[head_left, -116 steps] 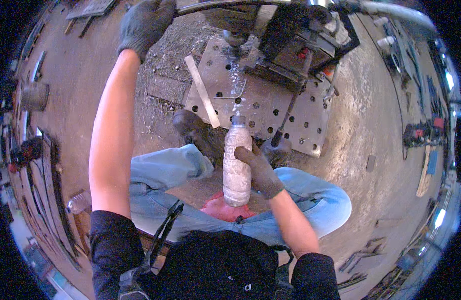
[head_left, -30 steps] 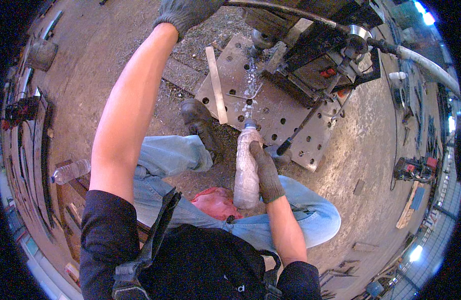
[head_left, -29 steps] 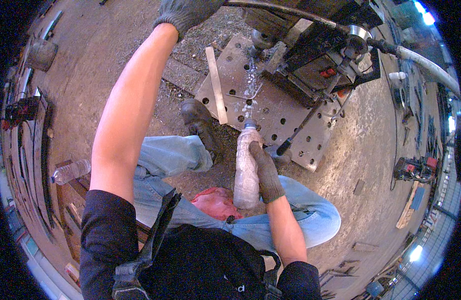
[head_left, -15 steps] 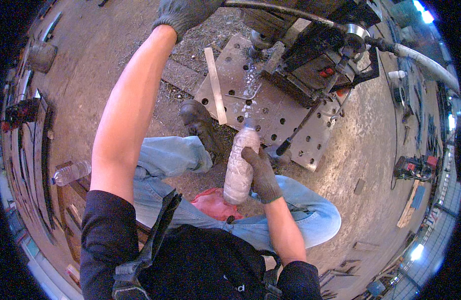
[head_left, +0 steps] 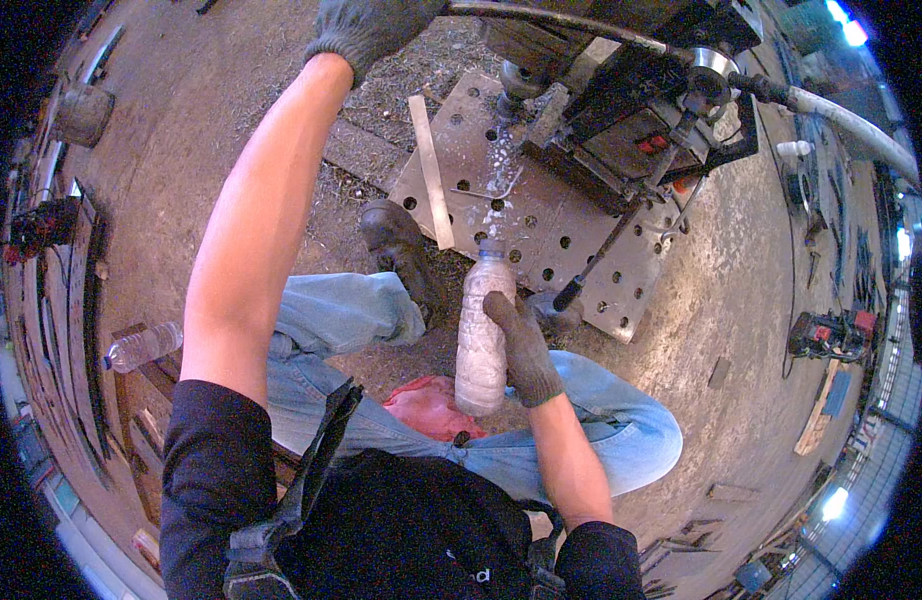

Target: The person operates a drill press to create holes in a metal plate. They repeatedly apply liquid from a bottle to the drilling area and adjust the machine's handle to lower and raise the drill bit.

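My gloved right hand (head_left: 521, 345) is wrapped round a plastic bottle (head_left: 481, 335) with whitish contents, its cap end pointing away from me over the near edge of a steel plate with holes (head_left: 571, 240). At the top edge, my gloved left hand (head_left: 371, 35) is closed at the end of a long metal lever (head_left: 571, 30); its fingers are partly cut off by the frame. That lever runs to a dark drilling machine (head_left: 621, 140) standing on the plate. White liquid is splashed below the drill's chuck (head_left: 519, 85).
A flat metal strip (head_left: 431, 175) and a thin bent rod (head_left: 491, 193) lie on the plate. A dark-gripped handle (head_left: 569, 293) juts toward me. Left of me lies another bottle (head_left: 146, 347); a red cloth (head_left: 426, 408) is between my legs. A power tool (head_left: 831, 335) sits at right.
The bottle has tilted more upright in the picture, its lower end swinging slightly right and its cap slightly left. My left hand and the lever look unmoved.
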### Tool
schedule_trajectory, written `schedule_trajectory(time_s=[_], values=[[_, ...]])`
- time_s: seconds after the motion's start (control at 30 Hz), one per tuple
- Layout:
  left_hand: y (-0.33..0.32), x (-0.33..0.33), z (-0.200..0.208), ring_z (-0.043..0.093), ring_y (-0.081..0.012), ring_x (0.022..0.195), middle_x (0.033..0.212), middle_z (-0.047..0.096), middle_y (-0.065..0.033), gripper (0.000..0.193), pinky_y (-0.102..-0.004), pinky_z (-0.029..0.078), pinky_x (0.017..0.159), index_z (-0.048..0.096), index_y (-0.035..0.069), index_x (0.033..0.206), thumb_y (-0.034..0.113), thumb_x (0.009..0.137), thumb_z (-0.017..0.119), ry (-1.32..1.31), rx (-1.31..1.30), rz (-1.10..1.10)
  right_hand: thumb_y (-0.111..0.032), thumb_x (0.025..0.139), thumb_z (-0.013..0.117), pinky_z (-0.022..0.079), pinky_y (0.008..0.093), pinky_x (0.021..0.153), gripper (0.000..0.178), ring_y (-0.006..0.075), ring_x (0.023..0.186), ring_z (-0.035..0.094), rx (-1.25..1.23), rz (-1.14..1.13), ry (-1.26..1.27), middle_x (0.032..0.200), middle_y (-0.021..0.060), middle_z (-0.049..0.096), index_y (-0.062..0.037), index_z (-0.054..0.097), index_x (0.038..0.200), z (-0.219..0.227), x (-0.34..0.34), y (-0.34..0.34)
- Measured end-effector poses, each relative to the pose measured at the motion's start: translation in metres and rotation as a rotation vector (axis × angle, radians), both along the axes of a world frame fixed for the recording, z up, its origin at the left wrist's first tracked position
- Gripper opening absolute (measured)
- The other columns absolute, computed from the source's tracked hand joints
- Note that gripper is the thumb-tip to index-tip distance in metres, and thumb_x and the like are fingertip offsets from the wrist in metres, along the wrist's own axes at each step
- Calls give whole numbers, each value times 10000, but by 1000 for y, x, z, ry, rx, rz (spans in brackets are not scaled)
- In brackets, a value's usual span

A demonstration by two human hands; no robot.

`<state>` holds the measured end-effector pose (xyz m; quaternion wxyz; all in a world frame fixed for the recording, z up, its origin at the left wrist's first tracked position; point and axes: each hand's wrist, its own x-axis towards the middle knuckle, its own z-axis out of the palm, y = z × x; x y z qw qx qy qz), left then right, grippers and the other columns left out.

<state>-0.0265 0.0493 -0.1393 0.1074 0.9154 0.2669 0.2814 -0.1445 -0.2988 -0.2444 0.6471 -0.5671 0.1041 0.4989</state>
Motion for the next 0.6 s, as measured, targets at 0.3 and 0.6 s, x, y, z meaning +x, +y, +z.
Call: schedule_trajectory(time_s=[0.3, 0.6], values=[[-1, -1, 2, 655, -426, 661, 677, 615, -271, 510, -500, 527, 671, 706, 8, 684, 449, 849, 509, 25, -9, 27, -541, 904, 615, 539, 306, 661, 552, 156, 765, 623, -86, -34, 75, 940, 51, 642, -62, 594, 1179, -21, 3, -8], [1, -7, 11, 656, -429, 670, 683, 616, -275, 514, -495, 529, 675, 708, 11, 688, 456, 850, 509, 39, -15, 32, -529, 911, 620, 542, 306, 658, 538, 157, 750, 629, -70, -19, 72, 915, 47, 646, -58, 601, 1173, -23, 4, -4]])
